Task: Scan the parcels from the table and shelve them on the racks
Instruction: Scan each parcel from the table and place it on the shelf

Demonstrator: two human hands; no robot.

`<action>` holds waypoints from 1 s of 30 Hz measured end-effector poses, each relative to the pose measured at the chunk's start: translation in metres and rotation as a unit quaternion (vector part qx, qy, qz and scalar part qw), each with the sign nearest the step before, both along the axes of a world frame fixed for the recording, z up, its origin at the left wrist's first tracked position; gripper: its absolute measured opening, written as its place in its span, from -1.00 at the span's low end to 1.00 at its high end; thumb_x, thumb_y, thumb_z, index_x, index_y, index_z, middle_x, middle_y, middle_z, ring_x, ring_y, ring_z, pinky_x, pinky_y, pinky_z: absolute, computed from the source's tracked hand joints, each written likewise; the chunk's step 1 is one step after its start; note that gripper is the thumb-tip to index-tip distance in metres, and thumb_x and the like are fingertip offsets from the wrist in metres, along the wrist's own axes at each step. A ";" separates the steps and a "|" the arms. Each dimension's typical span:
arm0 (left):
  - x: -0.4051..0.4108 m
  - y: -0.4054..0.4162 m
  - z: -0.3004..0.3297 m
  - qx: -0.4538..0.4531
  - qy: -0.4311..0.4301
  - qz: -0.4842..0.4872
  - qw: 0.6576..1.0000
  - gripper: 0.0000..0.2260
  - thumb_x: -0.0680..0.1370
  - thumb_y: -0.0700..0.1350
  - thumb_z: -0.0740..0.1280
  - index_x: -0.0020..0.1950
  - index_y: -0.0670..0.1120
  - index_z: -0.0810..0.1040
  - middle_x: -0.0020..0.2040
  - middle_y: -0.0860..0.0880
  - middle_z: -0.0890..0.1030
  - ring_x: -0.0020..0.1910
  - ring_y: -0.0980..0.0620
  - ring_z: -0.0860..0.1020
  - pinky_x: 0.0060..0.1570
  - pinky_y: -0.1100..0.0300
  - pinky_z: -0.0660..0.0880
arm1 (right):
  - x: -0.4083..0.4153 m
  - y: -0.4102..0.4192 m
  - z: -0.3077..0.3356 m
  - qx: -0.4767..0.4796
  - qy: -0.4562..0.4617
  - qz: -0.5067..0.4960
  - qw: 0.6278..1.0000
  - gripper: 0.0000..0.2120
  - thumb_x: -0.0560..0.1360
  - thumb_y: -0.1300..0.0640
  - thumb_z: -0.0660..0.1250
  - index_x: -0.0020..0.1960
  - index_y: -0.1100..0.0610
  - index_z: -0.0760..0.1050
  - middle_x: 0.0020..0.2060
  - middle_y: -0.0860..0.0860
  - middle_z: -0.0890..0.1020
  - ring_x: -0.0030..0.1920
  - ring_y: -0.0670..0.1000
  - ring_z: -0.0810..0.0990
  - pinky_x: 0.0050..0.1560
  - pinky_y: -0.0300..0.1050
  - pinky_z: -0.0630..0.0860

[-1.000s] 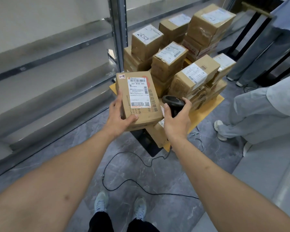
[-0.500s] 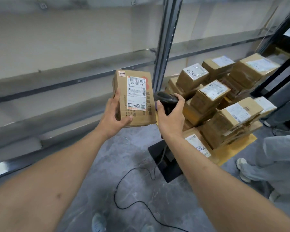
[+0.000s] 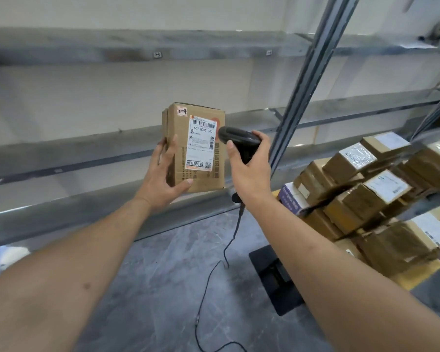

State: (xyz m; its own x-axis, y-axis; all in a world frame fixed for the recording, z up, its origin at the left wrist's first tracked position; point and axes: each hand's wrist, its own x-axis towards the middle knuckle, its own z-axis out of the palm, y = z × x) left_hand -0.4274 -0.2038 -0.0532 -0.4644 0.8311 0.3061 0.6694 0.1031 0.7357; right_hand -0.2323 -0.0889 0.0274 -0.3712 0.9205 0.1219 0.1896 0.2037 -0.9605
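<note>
My left hand [image 3: 165, 171] grips a brown cardboard parcel [image 3: 181, 128] from its left side and lower edge, holding it upright with its white shipping label facing me. My right hand [image 3: 249, 168] grips a black handheld barcode scanner [image 3: 236, 137], whose head sits right beside the label's right edge. The scanner's cable [image 3: 214, 275] hangs down to the floor. A metal rack [image 3: 87, 148] with long grey shelves stands behind the parcel.
Several labelled cardboard parcels [image 3: 366, 189] are piled on a yellow-topped table [image 3: 417, 273] at the right. A slanted grey rack upright [image 3: 308, 80] rises between the shelves and the pile. A black table base [image 3: 277, 275] rests on the grey marbled floor.
Both hands rose with the parcel and scanner away from the pile toward the rack. My view swung up and left, so the shelves now fill the background and the people at right left the frame.
</note>
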 end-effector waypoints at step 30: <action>-0.191 -0.188 0.019 0.002 -0.207 0.238 0.949 -0.09 0.64 -0.27 0.40 0.72 0.23 -0.12 0.68 0.10 0.13 0.33 0.60 0.30 0.16 0.69 0.27 | -0.279 -0.117 -0.015 0.014 -0.014 0.238 0.971 -0.45 0.64 -0.03 0.42 0.53 -0.14 0.24 0.28 -0.06 0.62 0.24 0.02 0.60 0.27 -0.03 0.54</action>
State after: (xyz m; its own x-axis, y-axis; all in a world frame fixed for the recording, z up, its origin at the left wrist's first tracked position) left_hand -0.6185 -0.3920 -0.0338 -0.8682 0.4959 0.0181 0.2006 0.3173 0.9269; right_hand -0.5113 -0.2056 0.0123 -0.7570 0.6408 0.1276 0.0939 0.2999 -0.9493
